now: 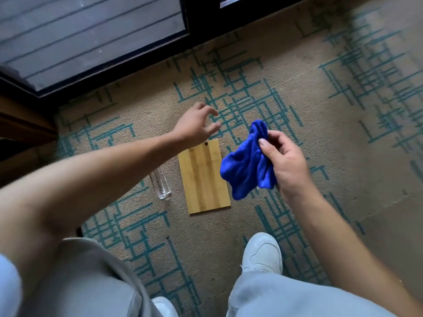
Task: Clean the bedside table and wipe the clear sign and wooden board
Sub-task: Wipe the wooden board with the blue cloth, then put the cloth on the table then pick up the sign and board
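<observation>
A light wooden board with a small hole near its far edge lies flat on the carpet. Just left of it lies the clear sign, seen edge-on and partly hidden by my left forearm. My right hand holds a bunched blue cloth in the air, above the board's right side. My left hand hovers beyond the board's far end, fingers spread and empty.
Beige carpet with teal line pattern covers the floor. A dark-framed glass door runs along the back left. Brown wooden furniture stands at the left edge. My white shoes and grey trousers fill the bottom.
</observation>
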Tool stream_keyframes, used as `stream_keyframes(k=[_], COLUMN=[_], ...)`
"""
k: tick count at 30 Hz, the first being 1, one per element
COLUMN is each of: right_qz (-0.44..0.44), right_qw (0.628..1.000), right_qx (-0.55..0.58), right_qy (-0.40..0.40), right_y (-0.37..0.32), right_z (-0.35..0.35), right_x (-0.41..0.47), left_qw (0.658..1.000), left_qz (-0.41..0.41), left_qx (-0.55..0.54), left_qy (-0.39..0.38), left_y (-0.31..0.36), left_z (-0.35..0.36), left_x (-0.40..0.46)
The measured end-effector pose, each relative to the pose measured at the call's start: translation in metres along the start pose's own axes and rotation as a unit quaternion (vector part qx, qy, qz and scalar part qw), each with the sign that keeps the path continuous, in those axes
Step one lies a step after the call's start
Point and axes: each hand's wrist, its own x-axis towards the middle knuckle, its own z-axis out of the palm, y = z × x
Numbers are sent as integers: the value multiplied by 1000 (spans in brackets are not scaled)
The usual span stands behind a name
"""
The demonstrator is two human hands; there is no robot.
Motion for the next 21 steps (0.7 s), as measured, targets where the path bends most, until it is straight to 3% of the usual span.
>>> stream_keyframes(k=[3,5,7,11,16,21], right_qz=[-33,-42,-53,-44,-35,-64], right_qw=[999,997,995,995,983,949], right_qx=[39,58,67,60,-61,-165], right_qy=[-9,-20,-43,-69,-171,-259], right_y=[-18,-32,-43,-53,-67,-102], right_z=[9,17,27,48,77,125], right_x=[7,10,10,11,-5,-24], left_qw=[985,944,910,906,929,926], left_qz=[3,18,44,69,59,0], left_qx=[-174,-323,-396,-415,-355,-341], left_qy=[-15,-69,-116,-51,88,164], left_y=[30,40,39,26,21,2], left_z=[-27,-44,-52,-58,-102,-147], left_x=[-27,-51,-68,-90,-126,-194])
